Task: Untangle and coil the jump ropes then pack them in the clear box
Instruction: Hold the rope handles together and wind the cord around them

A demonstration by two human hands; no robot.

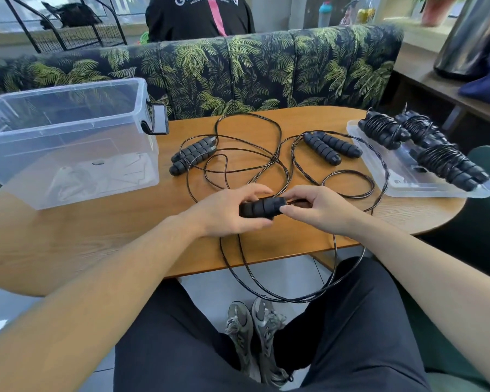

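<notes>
My left hand (228,212) grips a pair of black jump-rope handles (262,207) held together above the table's near edge. My right hand (314,209) pinches the black cord where it leaves those handles. That rope's cord (280,297) hangs in loops off the table over my lap. Two more handle pairs (192,155) (330,148) lie on the wooden table (96,239) among tangled black cord (249,142). Three coiled ropes (383,131) (420,130) (450,166) rest on the clear lid (402,182) at right. The clear box (68,142) stands open at left.
A palm-print sofa back (238,72) runs behind the table, with a person in a black top (198,15) beyond it. A wire rack (68,32) stands at the back left. A green chair (486,210) is to my right. My legs and shoes are under the table's edge.
</notes>
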